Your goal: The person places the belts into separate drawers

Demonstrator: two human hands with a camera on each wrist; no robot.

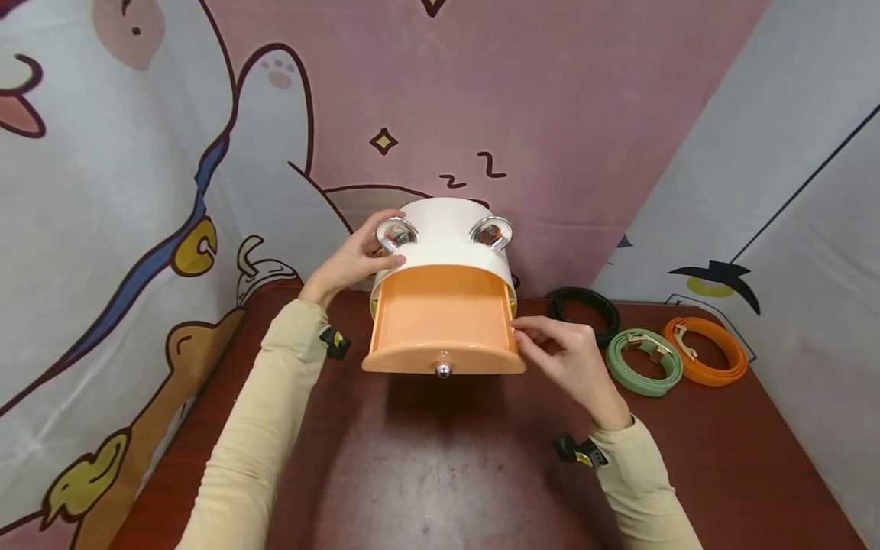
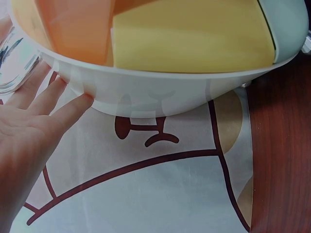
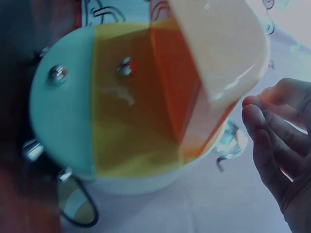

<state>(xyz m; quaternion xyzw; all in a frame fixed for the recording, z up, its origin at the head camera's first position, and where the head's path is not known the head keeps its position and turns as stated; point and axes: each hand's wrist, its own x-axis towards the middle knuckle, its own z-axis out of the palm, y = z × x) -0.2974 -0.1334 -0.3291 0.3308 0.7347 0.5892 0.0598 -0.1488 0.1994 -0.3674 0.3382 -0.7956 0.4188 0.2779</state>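
A rounded white drawer cabinet [image 1: 443, 229] stands at the back of the table, with a silver ring on each side of its top. Its orange drawer [image 1: 443, 305] is pulled out and has a silver knob [image 1: 443, 370]. Below it are a yellow drawer [image 3: 131, 107] and a pale green drawer [image 3: 63, 111]. My left hand [image 1: 351, 260] rests against the cabinet's left side with straight fingers, thumb near the front edge, around the left ring [image 1: 396, 234]. My right hand [image 1: 560, 351] is beside the orange drawer's right edge, fingertips gathered, with nothing visible between them.
To the right lie three coiled belts: a black belt [image 1: 605, 305], a green belt [image 1: 619, 367] and an orange belt [image 1: 729, 351]. A cartoon-printed cloth [image 1: 550, 114] hangs behind and beside the dark red table [image 1: 426, 473].
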